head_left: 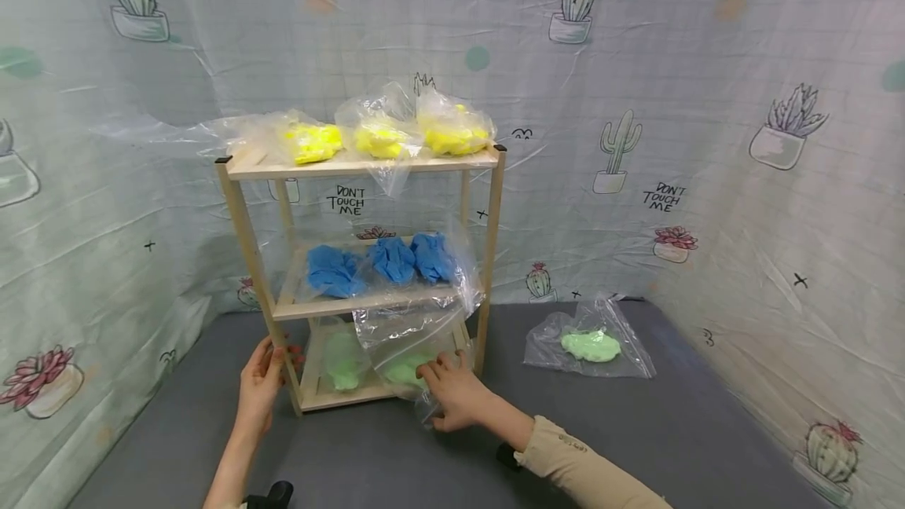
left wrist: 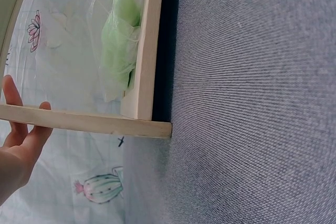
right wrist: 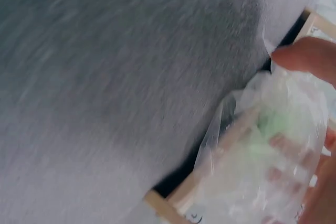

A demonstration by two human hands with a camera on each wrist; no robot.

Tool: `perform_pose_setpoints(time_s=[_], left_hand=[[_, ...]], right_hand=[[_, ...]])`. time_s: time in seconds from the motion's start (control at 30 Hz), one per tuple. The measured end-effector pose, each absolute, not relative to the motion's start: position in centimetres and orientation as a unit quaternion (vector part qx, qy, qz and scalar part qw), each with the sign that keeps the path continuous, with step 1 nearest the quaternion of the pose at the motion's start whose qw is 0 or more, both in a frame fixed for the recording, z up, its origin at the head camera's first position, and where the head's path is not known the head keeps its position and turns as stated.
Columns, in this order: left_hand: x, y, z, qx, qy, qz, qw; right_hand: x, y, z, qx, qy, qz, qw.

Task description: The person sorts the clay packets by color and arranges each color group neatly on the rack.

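A three-tier wooden shelf rack [head_left: 368, 171] stands on the dark grey tabletop. My left hand [head_left: 260, 383] grips its front left post [left wrist: 89, 123], with fingers on both sides of the wood. At the front right of the bottom tier, my right hand [head_left: 456, 395] holds a clear plastic bag with a light green lump [head_left: 404, 370] inside. In the right wrist view the thumb is at the edge of this bag [right wrist: 247, 177], and the other fingers show through the plastic. Left of it on the same tier lies another bagged green lump [head_left: 344, 360].
A bagged green lump [head_left: 591, 346] lies on the tabletop right of the rack. Bagged blue bundles [head_left: 335, 270] fill the middle tier, a loose bag flap [head_left: 396, 328] hanging down in front. Bagged yellow lumps [head_left: 311, 142] sit on top. Patterned sheeting [head_left: 707, 179] encloses the tabletop.
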State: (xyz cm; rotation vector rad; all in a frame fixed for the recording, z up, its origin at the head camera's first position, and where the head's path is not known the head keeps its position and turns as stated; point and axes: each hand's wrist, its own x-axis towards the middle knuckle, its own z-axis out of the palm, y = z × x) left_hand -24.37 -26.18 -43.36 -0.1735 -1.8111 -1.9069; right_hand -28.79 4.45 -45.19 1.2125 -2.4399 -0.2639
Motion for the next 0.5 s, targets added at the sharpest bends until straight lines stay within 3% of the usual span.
perform_pose_setpoints(time_s=[0.2,0.5], left_hand=[[-24.4,-26.2,-43.2,-0.069,-0.656,-0.707,0.254],[-24.6,-26.3,-43.5,-0.077,-0.66,-0.703,0.251]], right_hand=[[-29.4,5.9,-45.3,0.488,-0.843,-0.103,0.202],[-30.5,6.9,-46.0,0.539,-0.793,-0.061,0.279]])
